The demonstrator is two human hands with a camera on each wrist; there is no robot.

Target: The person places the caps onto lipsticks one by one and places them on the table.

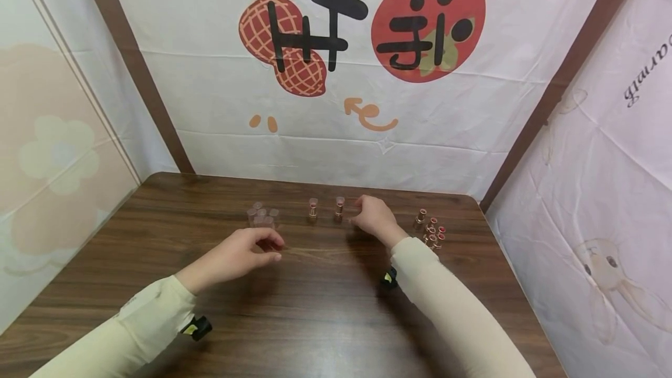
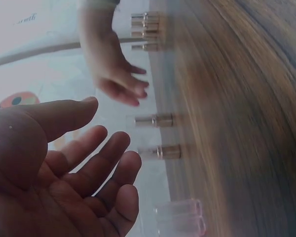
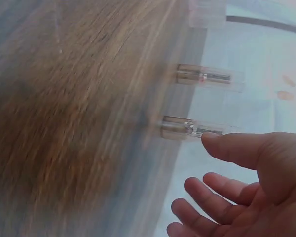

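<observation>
Two gold lipstick tubes with clear caps stand upright near the back of the table, a left lipstick [image 1: 313, 209] and a right lipstick [image 1: 339, 207]. Just right of the second one is my right hand [image 1: 375, 214], its fingers loosely bent around nothing. In the right wrist view that thumb [image 3: 237, 148] overlaps the lipstick's cap, though the head view shows a small gap. My left hand [image 1: 238, 254] hovers over the table, relaxed and holding nothing. Beyond it stand several clear caps [image 1: 259, 214], partly hidden by the hand in the head view.
Several gold lipstick tubes without caps [image 1: 431, 231] stand grouped on the right side, some with red tops. The brown wooden table [image 1: 315, 319] ends at a printed white cloth wall [image 1: 336, 156] behind, with more cloth walls at both sides.
</observation>
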